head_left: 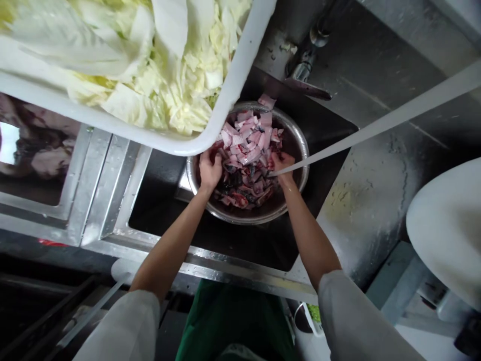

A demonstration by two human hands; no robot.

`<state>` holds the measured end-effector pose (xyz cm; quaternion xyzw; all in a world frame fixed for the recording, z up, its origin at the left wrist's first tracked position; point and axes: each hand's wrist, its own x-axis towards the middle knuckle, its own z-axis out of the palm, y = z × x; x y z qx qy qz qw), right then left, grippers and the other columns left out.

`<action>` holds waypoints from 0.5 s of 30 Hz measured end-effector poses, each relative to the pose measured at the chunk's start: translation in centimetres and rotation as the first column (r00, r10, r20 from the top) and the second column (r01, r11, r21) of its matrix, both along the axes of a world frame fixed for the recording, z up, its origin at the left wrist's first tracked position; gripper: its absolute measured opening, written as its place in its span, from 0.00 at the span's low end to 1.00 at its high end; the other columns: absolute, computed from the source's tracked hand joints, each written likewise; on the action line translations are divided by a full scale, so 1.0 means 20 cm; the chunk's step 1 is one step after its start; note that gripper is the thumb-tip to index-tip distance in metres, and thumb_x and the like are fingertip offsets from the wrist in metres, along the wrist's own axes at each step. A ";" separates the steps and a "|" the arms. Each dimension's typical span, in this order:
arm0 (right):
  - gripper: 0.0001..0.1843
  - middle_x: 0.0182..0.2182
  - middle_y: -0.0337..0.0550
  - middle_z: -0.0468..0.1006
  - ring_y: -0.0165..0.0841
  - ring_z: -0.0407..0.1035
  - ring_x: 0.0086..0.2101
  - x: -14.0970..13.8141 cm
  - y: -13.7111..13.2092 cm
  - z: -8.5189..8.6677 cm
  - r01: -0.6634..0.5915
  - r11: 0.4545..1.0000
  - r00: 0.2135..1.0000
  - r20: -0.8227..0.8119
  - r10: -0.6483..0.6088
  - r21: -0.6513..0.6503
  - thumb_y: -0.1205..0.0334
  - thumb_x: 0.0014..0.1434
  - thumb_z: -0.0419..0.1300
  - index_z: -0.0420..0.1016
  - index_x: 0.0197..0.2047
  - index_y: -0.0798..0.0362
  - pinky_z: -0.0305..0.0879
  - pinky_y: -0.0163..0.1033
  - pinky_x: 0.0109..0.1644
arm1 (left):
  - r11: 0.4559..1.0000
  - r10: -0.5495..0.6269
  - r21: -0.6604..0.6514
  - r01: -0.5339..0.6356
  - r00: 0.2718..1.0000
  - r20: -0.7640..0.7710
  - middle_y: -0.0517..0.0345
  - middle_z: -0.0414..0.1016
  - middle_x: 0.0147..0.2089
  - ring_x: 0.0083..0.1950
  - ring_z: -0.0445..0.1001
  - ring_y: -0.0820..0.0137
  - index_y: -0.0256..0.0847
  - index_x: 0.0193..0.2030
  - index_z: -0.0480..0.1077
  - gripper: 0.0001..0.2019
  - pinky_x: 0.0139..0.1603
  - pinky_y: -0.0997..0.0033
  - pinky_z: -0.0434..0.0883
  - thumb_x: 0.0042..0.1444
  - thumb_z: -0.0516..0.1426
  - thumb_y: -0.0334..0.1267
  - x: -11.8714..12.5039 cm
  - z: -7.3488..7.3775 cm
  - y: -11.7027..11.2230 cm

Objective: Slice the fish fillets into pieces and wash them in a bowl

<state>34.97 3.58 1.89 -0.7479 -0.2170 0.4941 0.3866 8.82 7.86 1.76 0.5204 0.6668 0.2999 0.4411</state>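
A round metal bowl (305,150) stands in the sink, heaped with cut pieces of raw fish (251,145), pink and pale with some dark bits lower down. My left hand (210,169) reaches in at the bowl's left side, its curled fingers partly sunk among the pieces and its thumb on top. On the opposite side my right hand (282,164) has its fingers bent round pieces at the pile's edge. A long white hose-like strip (376,123) runs from the upper right down to the bowl, ending by my right hand. Fingertips of both hands are hidden.
A white tub (188,143) of cut cabbage (195,85) overhangs the bowl's upper left. A faucet (306,65) stands behind the dark sink basin (240,245). More raw meat or fish (52,160) lies in the left basin. A white rounded object (447,225) is at the right.
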 end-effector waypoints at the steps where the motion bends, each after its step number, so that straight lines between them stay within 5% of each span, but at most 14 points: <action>1: 0.22 0.33 0.42 0.82 0.39 0.79 0.39 0.00 -0.04 0.04 0.058 0.998 0.997 -0.056 -0.057 0.017 0.37 0.61 0.67 0.75 0.42 0.48 0.80 0.46 0.44 | 1.000 0.000 0.016 -0.001 1.000 0.023 0.45 0.77 0.65 0.69 0.73 0.55 0.40 0.63 0.75 0.18 0.73 0.56 0.67 0.71 0.58 0.44 0.02 0.05 -0.02; 6: 0.24 0.34 0.41 0.83 0.36 0.79 0.36 -0.11 -0.25 0.23 0.121 0.993 0.935 -0.336 -0.115 -0.004 0.35 0.56 0.71 0.78 0.38 0.47 0.82 0.44 0.44 | 0.962 -0.272 0.097 0.256 0.933 0.235 0.47 0.82 0.54 0.57 0.79 0.56 0.41 0.54 0.81 0.14 0.64 0.56 0.75 0.68 0.61 0.44 0.24 0.28 -0.20; 9: 0.21 0.34 0.39 0.84 0.38 0.80 0.37 -0.21 -0.33 0.31 0.091 0.996 0.922 -0.379 -0.079 0.015 0.42 0.50 0.76 0.79 0.37 0.47 0.82 0.45 0.43 | 0.888 -0.452 0.210 0.410 0.863 0.226 0.48 0.82 0.52 0.54 0.79 0.57 0.43 0.53 0.83 0.12 0.61 0.57 0.76 0.63 0.66 0.39 0.33 0.34 -0.30; 15: 0.24 0.32 0.41 0.84 0.40 0.81 0.34 -0.34 -0.37 0.42 -0.188 0.981 0.924 -0.329 0.194 0.050 0.38 0.51 0.74 0.80 0.38 0.48 0.82 0.46 0.41 | 0.914 -0.396 0.205 0.351 0.881 0.259 0.48 0.82 0.44 0.46 0.81 0.60 0.43 0.47 0.86 0.09 0.52 0.58 0.78 0.64 0.66 0.42 0.21 0.35 -0.38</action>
